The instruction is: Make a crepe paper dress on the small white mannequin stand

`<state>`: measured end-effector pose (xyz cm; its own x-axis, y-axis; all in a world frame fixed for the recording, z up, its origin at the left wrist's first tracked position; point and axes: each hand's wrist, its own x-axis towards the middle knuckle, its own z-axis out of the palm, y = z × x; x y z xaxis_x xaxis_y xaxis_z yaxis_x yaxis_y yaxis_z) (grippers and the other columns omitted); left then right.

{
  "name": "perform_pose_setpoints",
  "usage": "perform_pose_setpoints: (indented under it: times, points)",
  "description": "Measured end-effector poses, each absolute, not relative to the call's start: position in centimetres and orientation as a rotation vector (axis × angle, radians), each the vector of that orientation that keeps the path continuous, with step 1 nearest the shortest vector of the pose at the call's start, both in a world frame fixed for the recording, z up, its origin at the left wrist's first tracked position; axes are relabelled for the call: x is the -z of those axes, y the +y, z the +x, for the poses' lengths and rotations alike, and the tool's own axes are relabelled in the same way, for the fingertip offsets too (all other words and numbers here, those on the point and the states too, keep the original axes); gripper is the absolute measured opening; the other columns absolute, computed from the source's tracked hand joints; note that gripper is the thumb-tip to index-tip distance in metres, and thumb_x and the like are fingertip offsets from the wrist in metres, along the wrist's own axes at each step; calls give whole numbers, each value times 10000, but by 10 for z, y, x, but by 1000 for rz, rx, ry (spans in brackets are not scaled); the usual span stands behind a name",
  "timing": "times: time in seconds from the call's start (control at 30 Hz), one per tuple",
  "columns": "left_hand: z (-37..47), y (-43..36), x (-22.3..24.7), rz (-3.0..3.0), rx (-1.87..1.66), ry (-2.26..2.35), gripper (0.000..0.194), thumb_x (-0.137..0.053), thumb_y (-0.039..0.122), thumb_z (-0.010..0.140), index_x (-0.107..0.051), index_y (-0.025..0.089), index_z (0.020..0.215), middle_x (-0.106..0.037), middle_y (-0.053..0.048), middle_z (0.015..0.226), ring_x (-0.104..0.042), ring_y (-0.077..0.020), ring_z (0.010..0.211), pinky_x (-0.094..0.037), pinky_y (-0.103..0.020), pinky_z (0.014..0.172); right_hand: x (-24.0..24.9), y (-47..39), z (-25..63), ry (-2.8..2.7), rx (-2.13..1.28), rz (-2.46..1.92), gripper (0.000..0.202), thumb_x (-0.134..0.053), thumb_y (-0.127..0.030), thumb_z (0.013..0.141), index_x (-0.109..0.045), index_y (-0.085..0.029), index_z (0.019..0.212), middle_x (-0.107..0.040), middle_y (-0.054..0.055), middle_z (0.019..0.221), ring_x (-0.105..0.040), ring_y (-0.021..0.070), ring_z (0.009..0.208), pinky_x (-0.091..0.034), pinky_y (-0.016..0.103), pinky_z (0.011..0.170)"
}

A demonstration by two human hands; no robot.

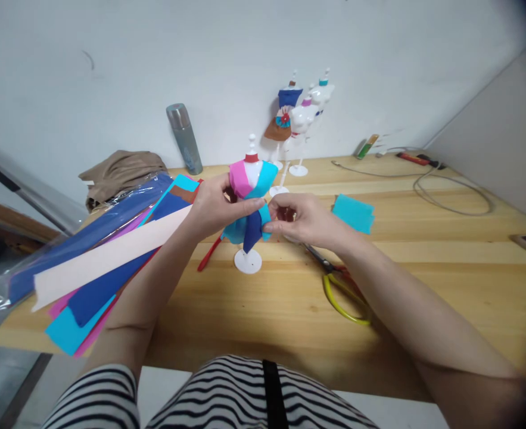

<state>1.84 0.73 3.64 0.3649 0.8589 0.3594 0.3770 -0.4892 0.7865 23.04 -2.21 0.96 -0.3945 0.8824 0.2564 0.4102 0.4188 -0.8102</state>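
Note:
A small white dress-form mannequin (252,170) stands on a round white base at the centre of the table. Pink and light-blue pieces cross its chest, a red band circles its neck, and light-blue and dark-blue pieces hang at its skirt. My left hand (218,205) is closed around its waist from the left, the thumb lying across the front. From the right, my right hand (296,217) pinches a light-blue strip (265,219) between thumb and fingers at the skirt's side. The mannequin's back and my left fingertips are hidden.
Coloured strips (111,256) lie under my left forearm. Yellow-handled scissors (345,301) lie beneath my right forearm, a light-blue piece (354,213) beyond. Behind stand several other mannequins (304,119) and a flask (184,140). A cable (450,210) curls at right.

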Motion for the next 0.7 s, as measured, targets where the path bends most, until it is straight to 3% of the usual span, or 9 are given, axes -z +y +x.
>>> perform_pose_setpoints:
  times: [0.2,0.33,0.47,0.6,0.7]
  points:
    - [13,2,-39,1989,-992,988,334,-818,426,698,-706,132,811,-664,-27,711,-585,-138,633,-472,-258,573,-26,-33,247,-1958,-786,-1154,326,-760,-496,802,-639,-215,689,-556,-26,580,-456,122,535,-340,278,517]
    - [9,1,-41,2037,-942,959,404,-853,468,684,-725,129,861,-698,-49,749,-610,-151,645,-501,-274,589,-28,-45,232,-1748,-724,-1031,255,-768,-444,797,-712,-223,910,-529,-58,578,-460,119,518,-360,273,513]
    - [3,3,-40,2126,-926,864,454,-872,513,696,-753,136,919,-734,-64,803,-651,-173,701,-538,-298,655,-24,-55,212,-1832,-729,-1029,132,-741,-325,816,-666,-219,793,-519,-63,578,-465,113,530,-353,264,514]
    - [-5,6,-39,2139,-904,626,371,-889,452,733,-765,153,916,-763,-72,864,-703,-189,768,-573,-299,713,-21,-57,205,-1861,-778,-1039,118,-725,-228,778,-614,-205,744,-511,-73,570,-458,96,508,-346,253,508]
    - [-9,11,-39,2095,-911,454,269,-888,376,757,-747,163,841,-761,-49,823,-706,-166,743,-578,-261,689,-23,-58,208,-1886,-792,-1021,123,-710,-224,789,-704,-185,905,-520,-79,562,-455,96,496,-368,251,511]
